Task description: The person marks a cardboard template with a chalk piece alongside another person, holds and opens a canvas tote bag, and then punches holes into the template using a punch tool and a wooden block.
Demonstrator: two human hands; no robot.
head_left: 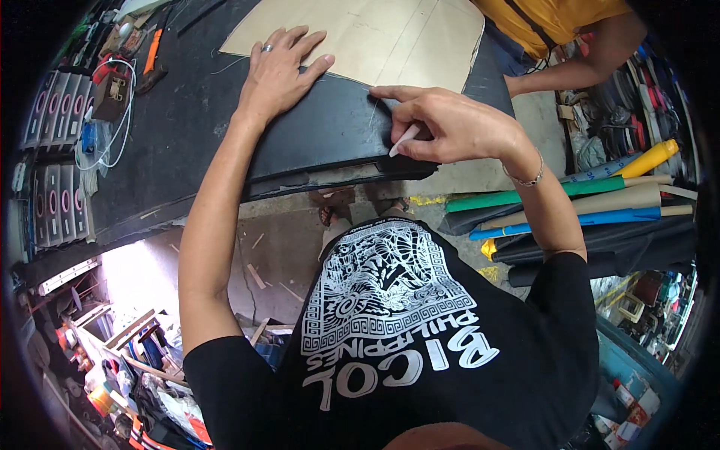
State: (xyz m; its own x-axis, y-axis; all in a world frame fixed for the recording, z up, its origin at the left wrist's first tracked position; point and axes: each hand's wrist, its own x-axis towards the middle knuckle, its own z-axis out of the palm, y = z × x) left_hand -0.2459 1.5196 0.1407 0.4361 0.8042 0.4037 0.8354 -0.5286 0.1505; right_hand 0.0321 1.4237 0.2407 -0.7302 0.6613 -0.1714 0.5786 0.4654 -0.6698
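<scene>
A tan cardboard pattern point(360, 41) with pencil-like lines lies on black sheet material point(322, 135) over the table. My left hand point(281, 73) rests flat, fingers spread, across the pattern's near left edge, and a ring is on one finger. Between the thumb and curled fingers of my right hand point(461, 124) is a white piece of chalk point(405, 140), its tip pointing down toward me. The right index finger stretches left and touches the pattern's near edge. Faint pale marks show on the black material close to that fingertip.
Another person's arm point(577, 75) leans in at the table's right end. Rolls of coloured material point(570, 202) lie at the right. On the left stand clear-fronted drawers point(60, 199), a looped white cable point(129, 127) and an orange-handled tool point(154, 51). Clutter fills the lower left.
</scene>
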